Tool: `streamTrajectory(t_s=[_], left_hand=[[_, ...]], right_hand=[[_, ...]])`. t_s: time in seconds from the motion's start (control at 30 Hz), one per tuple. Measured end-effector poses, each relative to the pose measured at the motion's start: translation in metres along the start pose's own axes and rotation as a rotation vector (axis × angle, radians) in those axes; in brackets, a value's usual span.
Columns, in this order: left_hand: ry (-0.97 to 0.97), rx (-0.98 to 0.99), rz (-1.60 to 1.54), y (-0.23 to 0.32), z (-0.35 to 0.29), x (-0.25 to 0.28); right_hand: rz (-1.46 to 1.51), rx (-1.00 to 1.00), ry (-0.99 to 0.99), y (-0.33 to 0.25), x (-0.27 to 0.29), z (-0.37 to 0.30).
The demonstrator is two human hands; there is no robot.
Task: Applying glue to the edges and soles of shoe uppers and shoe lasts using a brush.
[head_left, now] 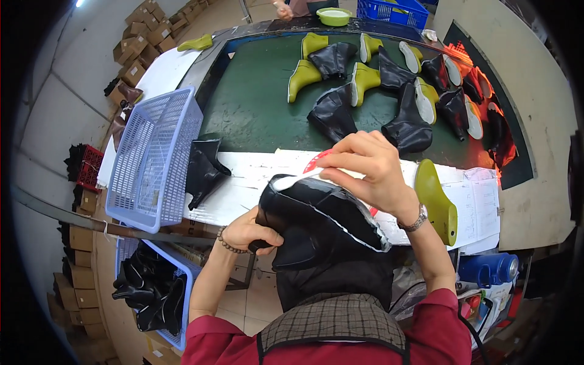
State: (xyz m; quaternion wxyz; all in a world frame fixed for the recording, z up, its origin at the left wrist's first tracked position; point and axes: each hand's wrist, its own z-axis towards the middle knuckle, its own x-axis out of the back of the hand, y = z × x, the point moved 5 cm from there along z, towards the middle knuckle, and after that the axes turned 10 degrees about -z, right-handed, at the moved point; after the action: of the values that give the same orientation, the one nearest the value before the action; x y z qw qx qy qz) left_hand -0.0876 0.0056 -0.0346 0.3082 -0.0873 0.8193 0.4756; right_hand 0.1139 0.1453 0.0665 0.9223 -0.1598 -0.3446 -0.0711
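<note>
A black leather boot upper [304, 213] is held over the near table edge, its long opening turned up and edged in white. My left hand [248, 234] grips its lower left side, fingers wrapped round it; a short dark piece pokes out by the thumb. Above the opening, my right hand [371, 170] pinches a slim white tool [298, 180], perhaps a brush, whose far end meets the boot's left rim. Partly hidden behind that hand is a red round thing [316, 160]. Right of my right wrist lies an olive-green shoe last [435, 204].
A green belt [255, 91] beyond carries several black boot uppers and olive lasts, glowing red at the right. At left stand a blue basket [152, 152], another black upper [205, 170] and a lower crate [182, 261] of uppers. A person's hand [283, 11] shows across the belt.
</note>
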Motion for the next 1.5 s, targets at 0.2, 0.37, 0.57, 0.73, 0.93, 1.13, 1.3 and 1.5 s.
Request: streamTrajectory(t_s=[0.2, 0.37, 0.57, 0.73, 0.93, 1.13, 1.3, 1.5], left_hand=[[0.115, -0.179, -0.299, 0.006, -0.011, 0.014], [0.197, -0.338, -0.352, 0.015, 0.012, 0.008], [0.367, -0.423, -0.408, 0.014, 0.044, -0.005], [0.329, -0.456, -0.225, 0.019, 0.075, -0.043], [0.332, -0.559, -0.133, 0.029, 0.078, -0.059], [0.623, -0.767, -0.122, 0.046, 0.025, -0.010], [0.647, -0.799, -0.178, 0.046, -0.004, 0.029], [0.747, -0.846, -0.131, 0.027, -0.016, 0.056]], right_hand=[[0.170, -0.575, 0.176, 0.064, 0.024, -0.061], [-0.117, -0.934, 0.321, 0.081, 0.086, -0.164], [-0.733, -1.131, 0.298, 0.095, 0.137, -0.289], [-0.444, -1.348, 0.255, 0.077, 0.125, -0.313], [-0.474, -1.284, 0.207, 0.062, 0.118, -0.291], [-0.588, -1.405, 0.276, 0.088, 0.142, -0.353], [-0.685, -1.400, 0.142, 0.086, 0.141, -0.342], [-0.593, -1.255, 0.102, 0.101, 0.121, -0.306]])
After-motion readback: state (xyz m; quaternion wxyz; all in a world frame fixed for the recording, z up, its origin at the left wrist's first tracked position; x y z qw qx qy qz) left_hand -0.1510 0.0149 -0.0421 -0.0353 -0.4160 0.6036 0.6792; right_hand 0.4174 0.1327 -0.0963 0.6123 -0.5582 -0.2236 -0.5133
